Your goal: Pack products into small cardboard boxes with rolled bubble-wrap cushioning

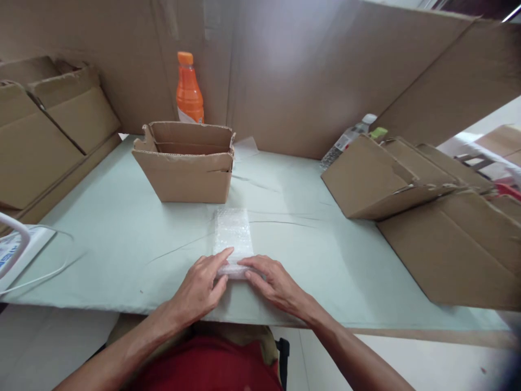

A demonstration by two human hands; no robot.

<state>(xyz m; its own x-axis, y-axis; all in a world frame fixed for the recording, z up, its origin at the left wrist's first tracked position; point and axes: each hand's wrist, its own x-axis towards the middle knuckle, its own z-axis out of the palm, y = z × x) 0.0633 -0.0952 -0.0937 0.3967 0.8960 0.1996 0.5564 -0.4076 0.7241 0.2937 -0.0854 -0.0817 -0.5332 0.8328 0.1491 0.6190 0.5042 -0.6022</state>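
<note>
Bubble-wrap strip (233, 239) lies flat on the pale green table (122, 239), long axis 12–6, near the table's front edge, just at 6 o'clock of the open carton (185, 163). Near end looks rolled or folded over something; can't tell what's inside.

Left hand (201, 288) comes in from 7 o'clock, fingers extended and nearly flat, tips pressing the strip's near end on its left side. Right hand (272, 282) comes in from 5 o'clock, fingers loosely curled, tips on the same end from the right. Neither hand is closed around it; both pin or pinch the fold, strip running away from the fingertips toward 12.

Judgement: for a clean roll, keep both sets of fingertips level, even pressure, edge square to the strip.

Orange bottle (189, 89) at 12 behind the carton. Tilted cartons (407, 184) at 2–3 o'clock, well apart.
</note>
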